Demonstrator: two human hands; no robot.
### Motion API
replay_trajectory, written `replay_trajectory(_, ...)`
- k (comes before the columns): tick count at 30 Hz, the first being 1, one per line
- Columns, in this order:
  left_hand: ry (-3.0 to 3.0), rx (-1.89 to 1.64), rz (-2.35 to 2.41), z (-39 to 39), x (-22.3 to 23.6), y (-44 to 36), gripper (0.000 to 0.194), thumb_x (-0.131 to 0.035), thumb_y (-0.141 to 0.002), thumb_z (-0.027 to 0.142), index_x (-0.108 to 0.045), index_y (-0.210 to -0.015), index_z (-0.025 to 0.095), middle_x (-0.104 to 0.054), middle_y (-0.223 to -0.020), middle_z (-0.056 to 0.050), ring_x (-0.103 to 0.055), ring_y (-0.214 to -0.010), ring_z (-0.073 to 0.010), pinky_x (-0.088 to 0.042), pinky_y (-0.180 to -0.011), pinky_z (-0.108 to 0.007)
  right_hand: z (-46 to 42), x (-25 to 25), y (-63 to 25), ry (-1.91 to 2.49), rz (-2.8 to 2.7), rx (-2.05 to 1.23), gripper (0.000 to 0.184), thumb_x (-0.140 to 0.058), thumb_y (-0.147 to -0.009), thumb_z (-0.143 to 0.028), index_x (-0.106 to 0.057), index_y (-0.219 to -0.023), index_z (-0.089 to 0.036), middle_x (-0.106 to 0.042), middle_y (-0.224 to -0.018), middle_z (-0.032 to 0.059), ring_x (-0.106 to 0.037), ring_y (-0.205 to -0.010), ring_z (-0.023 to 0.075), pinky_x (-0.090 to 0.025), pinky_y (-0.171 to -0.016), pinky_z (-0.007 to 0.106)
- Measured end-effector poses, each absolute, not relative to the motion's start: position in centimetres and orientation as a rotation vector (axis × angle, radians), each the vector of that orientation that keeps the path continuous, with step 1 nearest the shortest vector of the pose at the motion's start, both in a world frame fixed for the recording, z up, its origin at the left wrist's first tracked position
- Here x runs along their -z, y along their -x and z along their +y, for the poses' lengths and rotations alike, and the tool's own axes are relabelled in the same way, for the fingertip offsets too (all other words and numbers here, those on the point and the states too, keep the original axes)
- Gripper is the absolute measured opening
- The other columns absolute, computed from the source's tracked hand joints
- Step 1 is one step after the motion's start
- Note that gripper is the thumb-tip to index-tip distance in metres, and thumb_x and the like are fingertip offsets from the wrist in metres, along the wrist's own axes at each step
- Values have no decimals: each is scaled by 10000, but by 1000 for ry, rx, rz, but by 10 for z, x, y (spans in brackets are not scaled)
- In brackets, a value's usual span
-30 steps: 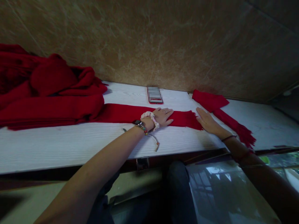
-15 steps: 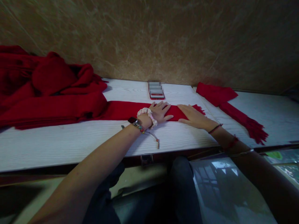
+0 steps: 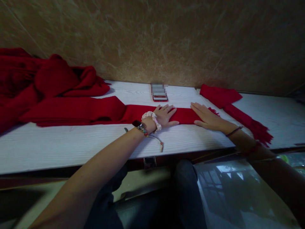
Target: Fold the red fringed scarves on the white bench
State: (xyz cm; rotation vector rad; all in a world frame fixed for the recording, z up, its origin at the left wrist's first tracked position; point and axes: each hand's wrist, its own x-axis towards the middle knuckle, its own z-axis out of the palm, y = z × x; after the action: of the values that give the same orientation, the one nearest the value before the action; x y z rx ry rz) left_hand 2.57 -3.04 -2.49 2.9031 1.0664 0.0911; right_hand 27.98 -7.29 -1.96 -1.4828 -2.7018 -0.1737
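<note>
A long red scarf [image 3: 183,115] lies stretched along the white wood-grain table, its left part folded in layers and its fringed end at the right. My left hand [image 3: 165,117] rests flat on the scarf with fingers spread. A watch, a pale scrunchie and a beaded bracelet are on that wrist. Near the fringe, my right hand [image 3: 206,117] lies flat over the scarf, fingers stretched out and thumb apart; it covers part of the cloth. Neither hand grips anything.
A heap of red cloth [image 3: 54,74] fills the table's left end. A phone [image 3: 159,93] lies by the marbled wall [image 3: 152,41]. Another red fringed scarf [image 3: 245,119] lies at the right. The table's front edge is close to my knees.
My right hand moved left onto the scarf, then slid back right toward the fringe. The scarf has shifted right, its folded part drawing away from the heap. My left hand stays flat on it.
</note>
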Motion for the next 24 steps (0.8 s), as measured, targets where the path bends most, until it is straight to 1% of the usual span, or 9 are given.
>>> replay_trajectory(2, -2908, -112, 1065, -31, 24, -25, 693, -300, -866, 588, -285, -1379, 123, -273, -1439, -138, -227, -1328, -273, -199, -1058, -485, -70, 20, -262, 1443, -2685, 115, 698, -261, -872, -547, -168, -1425, -129, -225, -1468, 154, -181, -1346, 294, -214, -1052, 539)
replay_trajectory(4, -2909, -120, 1071, -31, 24, -25, 699, -300, -866, 584, -279, -1379, 109, -279, -1435, -146, -240, -1324, -266, -206, -1058, -478, -67, 24, -247, 1441, -2683, 64, 675, -258, -881, -524, -153, -1430, -145, -255, -1458, 148, -212, -1338, 284, -225, -1050, 536)
replay_trajectory(7, -2900, -120, 1097, -30, 25, -24, 707, -305, -863, 585, -274, -1379, 102, -280, -1433, -149, -257, -1318, -258, -206, -1063, -464, -65, 32, -240, 1470, -2684, 68, 663, -261, -884, -509, -171, -1427, -139, -303, -1435, 159, -267, -1318, 284, -245, -1044, 531)
replay_trajectory(13, -2904, -109, 1107, -26, 28, -20, 722, -312, -861, 595, -261, -1386, 103, -255, -1442, -149, -229, -1330, -262, -196, -1068, -458, -68, 37, -270, 1499, -2703, 90, 649, -259, -890, -491, -207, -1415, -112, -295, -1437, 160, -269, -1319, 272, -246, -1057, 500)
replay_trajectory(18, -2919, -67, 1060, -24, 29, -18, 770, -340, -843, 618, -233, -1398, 95, -239, -1449, -147, -212, -1336, -263, -173, -1075, -461, -67, 31, -289, 1529, -2697, 59, 664, -251, -886, -512, -249, -1398, -89, -314, -1423, 182, -278, -1314, 278, -239, -1057, 510)
replay_trajectory(22, -2935, -72, 1040, -23, 31, -18, 776, -338, -840, 623, -231, -1398, 95, -225, -1454, -141, -204, -1338, -266, -170, -1072, -470, -63, 24, -264, 1521, -2638, 31, 625, -236, -896, -495, -256, -1401, -128, -293, -1443, 141, -231, -1334, 258, -218, -1069, 498)
replay_trajectory(24, -2934, -53, 1046, -22, 31, -17, 778, -330, -840, 627, -223, -1402, 100, -214, -1458, -138, -198, -1340, -267, -170, -1072, -470, -61, 25, -246, 1501, -2614, 32, 608, -238, -902, -478, -267, -1397, -126, -294, -1444, 132, -230, -1335, 246, -219, -1073, 480)
